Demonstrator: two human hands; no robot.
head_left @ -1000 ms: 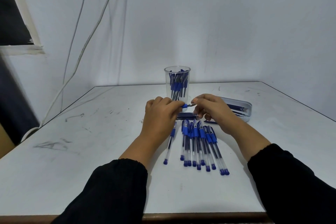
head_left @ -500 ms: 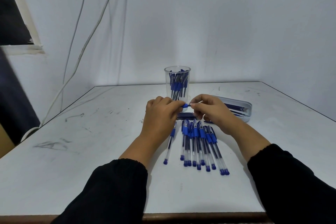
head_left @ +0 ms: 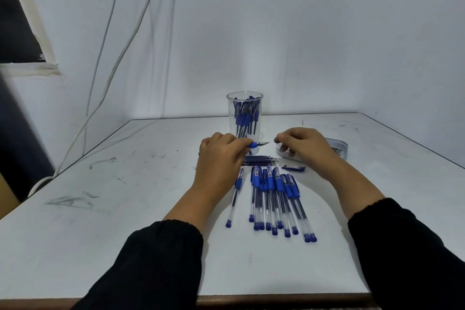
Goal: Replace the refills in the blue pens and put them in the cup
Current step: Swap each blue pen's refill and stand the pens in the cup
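Note:
My left hand [head_left: 221, 156] grips a blue pen [head_left: 259, 144] just in front of the clear cup [head_left: 244, 118]. The pen's uncapped tip points right. Several blue pens stand in the cup. My right hand [head_left: 305, 147] hovers with curled fingers over the near end of a white tray [head_left: 342, 145]. Whether it pinches anything I cannot tell. A small gap separates it from the pen tip. A bundle of loose refills [head_left: 260, 160] lies between my hands. Several capped blue pens [head_left: 274, 199] lie in a row in front of it.
A loose blue cap [head_left: 293, 168] lies on the white table [head_left: 125, 209] right of the refills. White cables [head_left: 113, 68] hang down the wall at the left. The wall rises close behind the cup, and the table's front edge is near my sleeves.
My right hand has let go of the pen tip and moved right, over the tray. My left hand still holds the pen in the same place.

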